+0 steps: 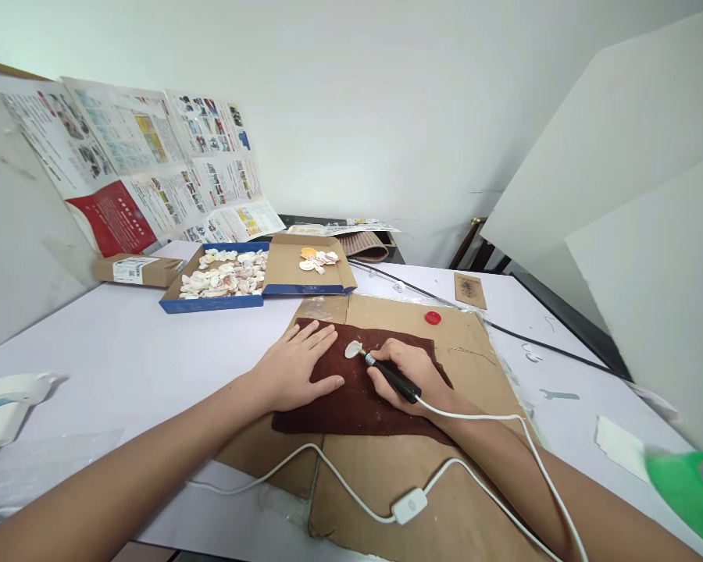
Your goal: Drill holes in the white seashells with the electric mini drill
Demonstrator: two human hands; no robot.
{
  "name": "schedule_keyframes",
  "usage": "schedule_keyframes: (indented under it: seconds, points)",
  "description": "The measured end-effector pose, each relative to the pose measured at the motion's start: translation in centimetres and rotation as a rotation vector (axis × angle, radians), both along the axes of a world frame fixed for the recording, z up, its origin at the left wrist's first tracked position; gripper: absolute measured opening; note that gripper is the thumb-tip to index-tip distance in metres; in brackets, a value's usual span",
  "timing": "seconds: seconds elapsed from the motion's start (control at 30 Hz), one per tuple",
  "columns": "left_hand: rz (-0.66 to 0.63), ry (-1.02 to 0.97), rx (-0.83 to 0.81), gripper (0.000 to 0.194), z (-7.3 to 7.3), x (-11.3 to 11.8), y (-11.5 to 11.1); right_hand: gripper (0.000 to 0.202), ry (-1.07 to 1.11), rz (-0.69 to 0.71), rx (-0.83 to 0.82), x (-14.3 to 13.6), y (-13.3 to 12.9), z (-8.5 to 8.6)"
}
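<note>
A dark brown cloth [351, 406] lies on flattened cardboard [375, 468]. My left hand [296, 365] rests palm down on the cloth's left part, fingers spread, holding nothing. A small white shell [353, 350] sits on the cloth between my hands. My right hand [408, 371] is closed round a black pen-shaped electric tool [395, 378], whose metal tip meets the shell's right edge. A white cord runs from the tool's back end over my right forearm to a white inline switch [408, 506] on the cardboard.
A blue box [211, 304] of shells stands back left, more shells on its open lid [275, 265]. A red cap [433, 318] lies behind the cloth. Right are a black cable [539, 341], a small wrench [559, 395] and green tape [679, 488]. Printed sheets [152, 156] stand back left.
</note>
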State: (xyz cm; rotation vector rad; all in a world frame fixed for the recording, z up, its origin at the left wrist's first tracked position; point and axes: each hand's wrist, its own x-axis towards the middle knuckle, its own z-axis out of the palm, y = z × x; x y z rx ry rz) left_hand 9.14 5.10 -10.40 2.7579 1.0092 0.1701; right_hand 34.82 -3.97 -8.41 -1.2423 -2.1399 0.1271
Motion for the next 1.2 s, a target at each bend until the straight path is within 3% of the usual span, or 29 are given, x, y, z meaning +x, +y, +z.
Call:
schedule_keyframes:
  seconds: [0.17, 0.33, 0.43, 0.53, 0.63, 0.83, 1.0, 1.2]
  points:
    - [0.051, 0.027, 0.017, 0.087, 0.3, 0.1, -0.1, 0.004, 0.025, 0.031, 0.092, 0.2, 0.2, -0.4]
    - [0.155, 0.035, 0.075, 0.079, 1.7, 1.3, -0.6, 0.01, -0.027, 0.094, 0.075, 0.2, 0.8, -1.1]
    - [0.081, -0.066, 0.101, 0.061, 2.6, 2.3, -0.5, 0.011, -0.076, 0.089, 0.048, 0.2, 1.0, -1.1]
    - [-0.051, -0.144, -0.047, 0.055, 3.0, 3.2, -0.1, 0.013, -0.069, 0.093, 0.083, 0.3, 1.0, -0.8]
    - [-0.061, -0.153, -0.213, 0.052, 2.8, 3.7, 0.3, 0.013, 0.023, 0.092, 0.108, 0.5, 0.8, -0.7]
    - [-0.038, -0.146, -0.242, 0.059, 1.7, 3.3, 0.5, 0.006, 0.15, 0.057, 0.078, 0.8, 0.7, -0.5]
    - [-0.064, -0.133, -0.23, 0.062, 1.1, 3.0, 0.2, 0.01, 0.294, 0.0, -0.08, 1.1, 1.0, -0.2]
    - [-0.07, -0.151, -0.218, 0.064, 1.0, 3.1, 0.1, 0.026, 0.813, -0.131, -0.425, 2.0, 1.7, 0.6]
